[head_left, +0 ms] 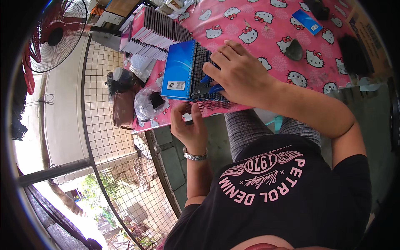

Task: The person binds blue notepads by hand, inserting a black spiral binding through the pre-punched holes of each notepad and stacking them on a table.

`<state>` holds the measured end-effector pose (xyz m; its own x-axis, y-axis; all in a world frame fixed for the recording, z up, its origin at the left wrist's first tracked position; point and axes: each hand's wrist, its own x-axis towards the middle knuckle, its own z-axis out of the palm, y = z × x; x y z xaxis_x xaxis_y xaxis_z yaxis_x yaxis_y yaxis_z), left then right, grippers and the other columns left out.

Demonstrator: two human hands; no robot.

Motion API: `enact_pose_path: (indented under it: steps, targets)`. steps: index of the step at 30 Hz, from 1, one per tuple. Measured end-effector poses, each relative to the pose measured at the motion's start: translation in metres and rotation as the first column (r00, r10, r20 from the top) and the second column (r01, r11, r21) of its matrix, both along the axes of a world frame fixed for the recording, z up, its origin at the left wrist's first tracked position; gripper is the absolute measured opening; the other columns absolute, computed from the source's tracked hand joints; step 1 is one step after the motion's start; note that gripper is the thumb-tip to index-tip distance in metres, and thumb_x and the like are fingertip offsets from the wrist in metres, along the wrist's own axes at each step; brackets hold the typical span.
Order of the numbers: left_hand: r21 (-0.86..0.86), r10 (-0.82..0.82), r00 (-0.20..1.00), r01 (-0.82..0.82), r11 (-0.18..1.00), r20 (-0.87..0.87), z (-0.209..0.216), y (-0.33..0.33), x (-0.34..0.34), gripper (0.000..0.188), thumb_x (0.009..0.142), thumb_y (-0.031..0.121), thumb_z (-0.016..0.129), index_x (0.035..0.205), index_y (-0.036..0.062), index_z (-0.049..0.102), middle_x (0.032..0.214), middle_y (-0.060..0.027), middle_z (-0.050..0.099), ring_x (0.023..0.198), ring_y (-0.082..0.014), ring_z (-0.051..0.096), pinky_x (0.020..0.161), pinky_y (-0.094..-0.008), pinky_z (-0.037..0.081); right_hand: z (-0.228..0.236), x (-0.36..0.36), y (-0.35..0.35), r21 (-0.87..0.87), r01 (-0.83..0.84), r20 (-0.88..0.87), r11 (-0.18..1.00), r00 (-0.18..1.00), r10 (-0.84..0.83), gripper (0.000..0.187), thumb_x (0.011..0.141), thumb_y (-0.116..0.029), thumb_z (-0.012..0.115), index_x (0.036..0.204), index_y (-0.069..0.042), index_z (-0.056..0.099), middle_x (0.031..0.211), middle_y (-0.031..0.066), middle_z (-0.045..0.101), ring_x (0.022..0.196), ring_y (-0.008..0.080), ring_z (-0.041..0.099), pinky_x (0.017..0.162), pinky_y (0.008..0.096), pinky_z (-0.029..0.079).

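Observation:
A blue spiral-bound notebook [177,71] lies on top of a stack of notebooks at the near table edge, its dark coil along the right side. My right hand [239,75] is closed around a pair of blue-handled wire cutters [204,88], whose jaws point left at the coil's near end. Just below that corner is my left hand [189,125], fingers curled, thumb and forefinger tips close together by the notebook's edge. What lies between those tips is too small to make out.
Tall stacks of spiral notebooks [152,31] stand behind on the pink patterned tablecloth [233,31]. A clear plastic bag [146,106] and a brown bag [124,109] sit left. Farther right are a small blue booklet [307,22], a dark oval object [294,50] and a cardboard box [366,37].

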<state>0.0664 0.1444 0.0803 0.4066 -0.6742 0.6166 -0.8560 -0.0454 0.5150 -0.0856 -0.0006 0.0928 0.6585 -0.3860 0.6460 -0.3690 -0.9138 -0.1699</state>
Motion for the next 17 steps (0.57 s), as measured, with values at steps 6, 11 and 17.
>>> enact_pose_path:
  steps: [6,11,17]
  targets:
    - [0.031,-0.015,1.0,0.014,0.999,0.012,0.002,0.0,0.01,0.009,0.091,0.007,0.063,0.089,-0.0017,0.064,0.076,-0.004,0.062,0.067,-0.0112,0.053,0.062,-0.027,0.041,0.012,0.009,0.005,0.033,-0.018,-0.102,0.999,0.995,0.021,0.036,0.064,-0.015,0.078,0.094,-0.008,0.06,0.096,0.0097,0.064,0.097,0.0274,0.063,0.092,0.0396,0.046]
    - [0.037,-0.054,0.951,0.068,0.997,-0.305,0.009,0.003,0.01,0.012,0.093,0.01,0.059,0.091,-0.0002,0.065,0.074,-0.0021,0.059,0.061,-0.0102,0.047,0.057,-0.0261,0.037,0.014,0.01,0.004,0.125,0.003,-0.198,0.992,0.98,0.022,0.019,0.064,-0.012,0.072,0.078,-0.008,0.06,0.079,0.0087,0.065,0.076,0.0258,0.066,0.068,0.0349,0.049]
    - [-0.436,-0.374,-0.255,0.263,0.861,-0.892,0.005,0.015,0.031,0.038,0.097,0.035,0.052,0.111,0.0014,0.063,0.093,-0.0088,0.067,0.062,-0.0169,0.05,0.054,-0.0267,0.041,0.001,-0.001,-0.001,-0.013,0.04,-0.081,0.999,0.996,-0.04,0.04,0.063,-0.017,0.076,0.1,-0.01,0.064,0.1,0.0073,0.068,0.103,0.0257,0.063,0.108,0.0449,0.034]
